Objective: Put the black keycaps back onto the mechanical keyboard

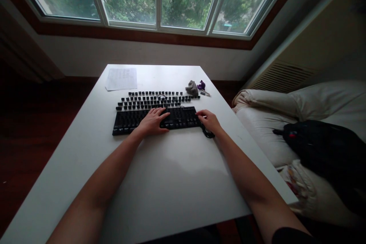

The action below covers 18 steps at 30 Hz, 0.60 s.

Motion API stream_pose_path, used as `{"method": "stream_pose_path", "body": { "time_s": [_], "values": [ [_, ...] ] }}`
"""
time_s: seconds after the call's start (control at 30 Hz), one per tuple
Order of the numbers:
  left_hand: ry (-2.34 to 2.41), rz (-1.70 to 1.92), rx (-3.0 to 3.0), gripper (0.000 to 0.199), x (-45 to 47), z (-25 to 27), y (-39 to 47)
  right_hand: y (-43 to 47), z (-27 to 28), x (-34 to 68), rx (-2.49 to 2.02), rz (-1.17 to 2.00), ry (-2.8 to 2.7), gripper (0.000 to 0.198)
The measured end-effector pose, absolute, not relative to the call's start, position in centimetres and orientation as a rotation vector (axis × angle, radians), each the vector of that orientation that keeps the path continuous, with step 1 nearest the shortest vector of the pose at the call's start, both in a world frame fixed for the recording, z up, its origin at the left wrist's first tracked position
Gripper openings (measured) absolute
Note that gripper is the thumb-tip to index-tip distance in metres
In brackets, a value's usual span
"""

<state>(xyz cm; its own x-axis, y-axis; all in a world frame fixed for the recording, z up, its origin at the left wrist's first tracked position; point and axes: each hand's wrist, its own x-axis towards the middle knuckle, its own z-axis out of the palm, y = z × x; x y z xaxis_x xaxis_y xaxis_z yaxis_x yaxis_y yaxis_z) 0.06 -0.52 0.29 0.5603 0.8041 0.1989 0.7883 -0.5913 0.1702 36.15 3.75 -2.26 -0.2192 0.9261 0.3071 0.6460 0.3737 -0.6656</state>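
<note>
A black keyboard (183, 116) lies on the white table (177, 175). My left hand (154, 121) rests across its middle with the fingers spread. At the keyboard's right end is my right hand (208, 119), thumb and fingers pinched together; whatever may be between them is too small to make out. Beside that hand, a black cable (208, 134) lies bunched on the table. Loose black keycaps (140, 104) stand in several rows just behind the keyboard.
Behind the keycaps lie a printed paper sheet (122, 79), a grey cloth (191, 88), a purple cloth (201, 85) and a small slim tool (206, 93). To the right, a black bag (323, 148) sits on a light sofa (260, 122). Windows line the far wall.
</note>
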Motion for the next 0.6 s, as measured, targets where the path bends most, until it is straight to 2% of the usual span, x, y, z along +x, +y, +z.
{"method": "stream_pose_path", "body": {
  "time_s": [0.23,0.6],
  "values": [
    [1.386,0.387,2.728,0.088,0.1,0.4,-0.6,3.8,-2.4,37.0,-1.241,0.735,-1.944,0.03],
    [1.392,0.39,2.728,0.089,0.0,0.2,-0.5,2.8,-1.3,35.3,-1.206,0.638,-1.991,0.011]
  ]
}}
